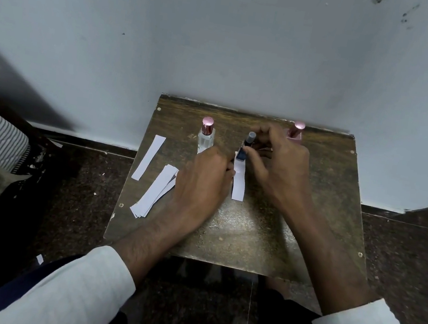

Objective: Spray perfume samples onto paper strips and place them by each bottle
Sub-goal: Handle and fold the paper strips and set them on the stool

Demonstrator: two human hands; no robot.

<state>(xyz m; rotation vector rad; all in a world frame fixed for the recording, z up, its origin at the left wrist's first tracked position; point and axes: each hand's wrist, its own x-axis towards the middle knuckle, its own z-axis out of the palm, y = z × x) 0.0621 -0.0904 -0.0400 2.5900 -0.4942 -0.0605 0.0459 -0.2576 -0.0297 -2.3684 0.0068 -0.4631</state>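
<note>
My right hand (276, 165) grips the dark bottle (245, 150); my left hand (205, 177) pinches a strip (238, 185). Next, I judge: aim, spray.

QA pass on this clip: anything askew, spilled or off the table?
One small paper scrap lies on the floor by the person's left sleeve, off the table. The stack of strips overhangs the table's left edge. No spill shows, and the clear bottle stands upright. The right hand partly hides the pink bottle.
</note>
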